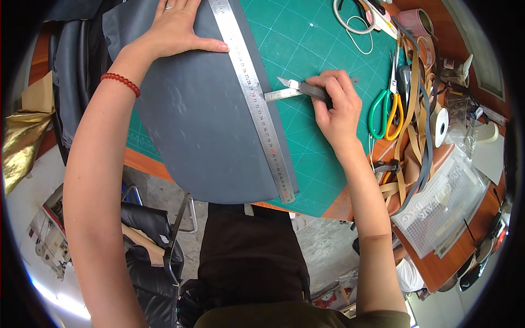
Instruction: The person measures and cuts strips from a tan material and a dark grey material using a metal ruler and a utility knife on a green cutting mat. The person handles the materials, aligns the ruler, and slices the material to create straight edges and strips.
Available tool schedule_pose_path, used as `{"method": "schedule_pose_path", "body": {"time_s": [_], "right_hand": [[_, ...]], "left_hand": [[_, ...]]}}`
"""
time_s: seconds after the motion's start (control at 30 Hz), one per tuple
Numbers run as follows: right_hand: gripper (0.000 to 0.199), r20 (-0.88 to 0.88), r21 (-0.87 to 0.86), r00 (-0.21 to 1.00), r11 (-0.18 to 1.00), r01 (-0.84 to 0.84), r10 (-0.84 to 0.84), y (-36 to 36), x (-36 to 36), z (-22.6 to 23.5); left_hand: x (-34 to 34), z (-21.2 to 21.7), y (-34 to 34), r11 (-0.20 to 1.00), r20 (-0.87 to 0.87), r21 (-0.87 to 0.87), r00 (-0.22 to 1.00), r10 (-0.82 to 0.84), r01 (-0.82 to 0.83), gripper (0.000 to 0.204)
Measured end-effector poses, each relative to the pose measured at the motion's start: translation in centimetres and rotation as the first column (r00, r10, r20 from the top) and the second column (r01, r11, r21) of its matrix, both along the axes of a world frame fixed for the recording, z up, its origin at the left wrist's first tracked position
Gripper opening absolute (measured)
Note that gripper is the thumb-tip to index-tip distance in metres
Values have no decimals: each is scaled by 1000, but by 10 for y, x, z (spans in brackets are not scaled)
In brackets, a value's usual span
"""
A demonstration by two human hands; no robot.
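Dark apron lowest in view, matte cloth, with both bare forearms rising past it toward the bench. Left hand spread flat, fingers released and gripping nothing, palm pressing on a sheet of smooth grey leather-like material, rounded at its near edge and overhanging the table rim. Red bead bracelet round that wrist. Long steel ruler, thin and shiny with printed marks, lying slantwise along the sheet's right edge, thumb tip touching its left side. Right hand clenched round a craft knife, dark handle buried in the fist, pale pointed blade poking out left of the fingertips, close to the ruler but not touching it. Short steel rule under the blade, butting the long one. Green gridded cutting mat beneath it all, on an orange-brown table. Scissors with green and yellow loops just right of the fist, beside tan and grey straps in a loose heap. Clear plastic bag further right, contents hard to tell. White tape roll nearby.
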State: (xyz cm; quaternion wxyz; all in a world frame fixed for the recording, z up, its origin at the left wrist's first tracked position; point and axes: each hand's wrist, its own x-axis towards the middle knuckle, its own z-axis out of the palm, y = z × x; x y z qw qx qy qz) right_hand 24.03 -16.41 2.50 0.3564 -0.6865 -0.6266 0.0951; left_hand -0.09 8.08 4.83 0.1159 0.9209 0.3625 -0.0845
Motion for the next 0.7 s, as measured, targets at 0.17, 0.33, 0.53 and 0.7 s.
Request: {"method": "schedule_pose_path", "body": {"time_s": [0.17,0.33,0.53,0.7], "right_hand": [[26,-5,17,1000,1000,0,0,-1,0,-1],[26,-24,22,1000,1000,4,-3,-1,1,-3],[26,-19,30,1000,1000,-4,4,-1,1,-3],[26,-1,24,1000,1000,-5,5,-1,1,-4]], "left_hand": [[2,3,0,1000,-15,-3,1000,0,0,136],[3,3,-1,1000,-10,-15,1000,2,-2,136],[2,3,0,1000,-12,-8,1000,7,-7,136],[2,4,0,1000,-11,-16,1000,11,-11,137]]}}
